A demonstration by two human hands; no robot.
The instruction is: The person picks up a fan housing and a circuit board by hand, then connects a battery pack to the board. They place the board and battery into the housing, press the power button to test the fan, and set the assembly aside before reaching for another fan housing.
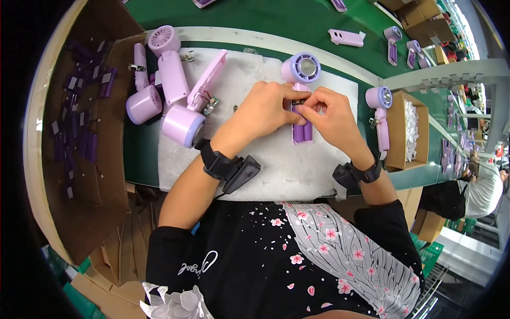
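Fingers block most of the middle of the pale purple fan, so we can't make out what sits at its neck beyond a bit of dark, small parts. We see the left hand closed on the upper handle, index finger across the neck, thumb lower down; its other fingers are hidden behind the knuckles. The right hand has thumb and index tips close together over the same spot; whether they pinch anything, we can't tell. The two purple cells in the handle are covered at their far ends. We also lose detail in the cardboard box at left: dark, with purple cells piled up. The co-worker at far right is small and partly covered.

The fan lies on the white mat, right of its middle, head away from the wearer, handle toward them. Long axis runs near to far, almost straight; the handle's open side faces up, and the grille is tipped up and slightly right. Left of it, we note another fan, its head nearest the wearer, handle slanting away to the right.
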